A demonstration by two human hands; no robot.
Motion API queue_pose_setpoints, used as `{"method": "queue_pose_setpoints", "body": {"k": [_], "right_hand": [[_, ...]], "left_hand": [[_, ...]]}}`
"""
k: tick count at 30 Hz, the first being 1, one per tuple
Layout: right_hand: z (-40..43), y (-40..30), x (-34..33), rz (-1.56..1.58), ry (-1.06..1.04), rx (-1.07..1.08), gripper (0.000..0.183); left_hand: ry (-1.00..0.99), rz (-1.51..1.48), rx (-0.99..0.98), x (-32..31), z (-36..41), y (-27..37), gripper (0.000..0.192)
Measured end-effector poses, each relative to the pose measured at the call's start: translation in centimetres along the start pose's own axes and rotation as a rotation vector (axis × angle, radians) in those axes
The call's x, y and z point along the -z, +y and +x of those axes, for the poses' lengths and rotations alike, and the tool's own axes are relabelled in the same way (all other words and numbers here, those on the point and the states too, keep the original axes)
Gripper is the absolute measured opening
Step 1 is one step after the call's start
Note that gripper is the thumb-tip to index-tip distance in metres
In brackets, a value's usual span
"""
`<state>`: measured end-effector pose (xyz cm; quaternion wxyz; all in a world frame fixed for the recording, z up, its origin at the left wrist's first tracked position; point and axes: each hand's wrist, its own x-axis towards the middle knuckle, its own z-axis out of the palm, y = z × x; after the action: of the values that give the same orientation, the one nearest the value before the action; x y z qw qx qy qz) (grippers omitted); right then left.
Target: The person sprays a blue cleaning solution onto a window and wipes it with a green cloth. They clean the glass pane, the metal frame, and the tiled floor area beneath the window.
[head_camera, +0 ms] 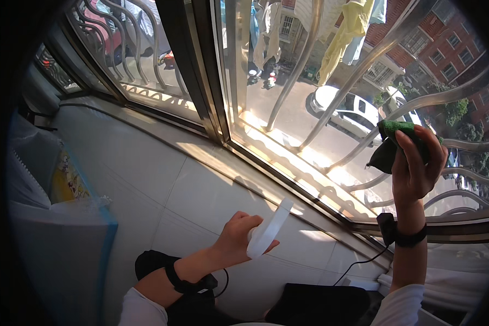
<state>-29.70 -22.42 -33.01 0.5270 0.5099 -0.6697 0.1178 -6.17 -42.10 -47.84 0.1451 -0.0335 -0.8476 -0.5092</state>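
Observation:
My left hand (240, 236) is closed around the neck of a white spray bottle (271, 228), whose head points up and to the right, above the tiled floor. Further right and higher, my right hand (419, 163) grips a folded green cloth (405, 130) at the window pane (350, 155); a dark corner of the cloth hangs down to the left. Whether the cloth presses on the glass I cannot tell. Each wrist wears a black band with a small box and a cable.
Dark metal window frames (216, 118) and a sill (179, 142) cross the view. Curved metal bars (297, 77) stand outside, with hanging laundry (346, 36) beyond. At the left is a covered piece with a blue edge (110, 240); a white curtain (460, 281) hangs at the lower right.

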Motion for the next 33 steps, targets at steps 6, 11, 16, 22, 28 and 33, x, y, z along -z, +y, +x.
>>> {"method": "queue_pose_setpoints", "body": {"k": [6, 11, 16, 22, 28, 33], "right_hand": [[4.4, -3.0, -4.1, 0.114, -0.345, 0.105, 0.029], [7.5, -1.7, -3.4, 0.151, -0.466, 0.263, 0.026], [11.8, 1.0, 0.0, 0.073, -0.274, 0.212, 0.032], [15.1, 2.6, 2.0, 0.084, -0.356, 0.171, 0.029], [20.3, -0.2, -1.5, 0.35, -0.702, 0.209, 0.021], [31.7, 0.4, 1.8, 0.357, -0.456, 0.19, 0.02]], "left_hand": [[0.271, -0.087, 0.279, 1.9, 1.1, 1.4, 0.017], [0.443, 0.054, 0.147, 2.5, 1.5, 1.2, 0.02], [0.515, 0.106, 0.185, 3.4, -0.6, 1.8, 0.021], [0.519, 0.12, 0.181, 8.4, 0.7, 9.7, 0.024], [0.462, 0.083, 0.09, 17.4, 3.8, 20.2, 0.021], [0.375, 0.099, 0.11, 25.4, 5.3, 27.6, 0.02]]}}
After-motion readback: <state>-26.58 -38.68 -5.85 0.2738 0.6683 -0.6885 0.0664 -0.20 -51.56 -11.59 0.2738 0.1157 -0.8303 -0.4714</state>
